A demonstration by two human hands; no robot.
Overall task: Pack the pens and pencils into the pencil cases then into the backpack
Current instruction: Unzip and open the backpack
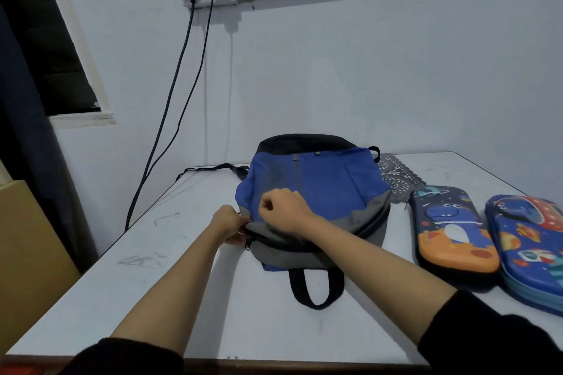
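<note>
At the near edge of the white table point(170, 298), two forearms in black sleeves reach out to the blue backpack point(323, 179), which lies flat with its black carry handle point(313, 286) toward the person. The left hand point(228, 224) pinches the bag's corner beside the zip pull point(248, 244). The right hand point(283, 211), fingers curled, pinches the fabric just above the zip, which gapes along the grey band. Just right of the bag lie the dinosaur pencil case point(451, 231) and the space pencil case point(530, 250), both closed and side by side. No loose pens or pencils show (so filling looks done, though the insides are hidden); what seems left is opening the bag fully and putting both cases in
</note>
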